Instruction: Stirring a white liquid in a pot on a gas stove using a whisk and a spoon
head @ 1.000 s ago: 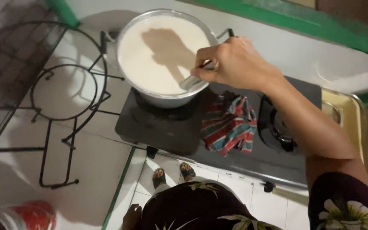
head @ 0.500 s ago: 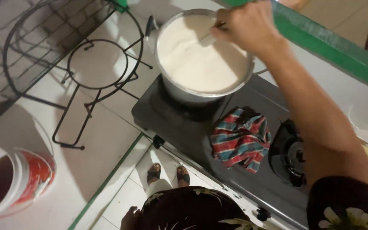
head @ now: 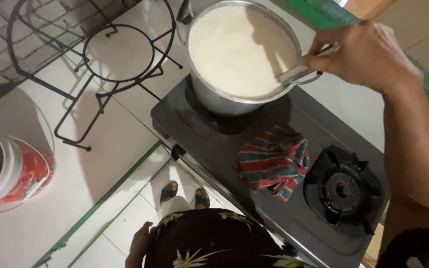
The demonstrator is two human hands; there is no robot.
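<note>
A metal pot point(head: 209, 99) full of white liquid point(head: 234, 47) sits on the left burner of a dark two-burner gas stove point(head: 214, 144). My right hand point(head: 368, 54) reaches over the pot's right rim and grips the handle of a metal spoon or ladle point(head: 296, 72), whose end dips into the liquid. My left hand point(head: 137, 245) hangs low by my hip at the bottom edge, holding nothing that I can see; its fingers are partly hidden.
A striped red and green cloth point(head: 274, 161) lies between the burners. The right burner point(head: 343, 191) is bare. A black wire stand point(head: 100, 64) sits on the white counter, left of the stove. A red and white bucket point(head: 11, 171) stands at the left edge.
The view has shifted, so the pot and stove sit more to the centre. My right hand has moved from the pot's far side to its right rim, still holding the spoon.
</note>
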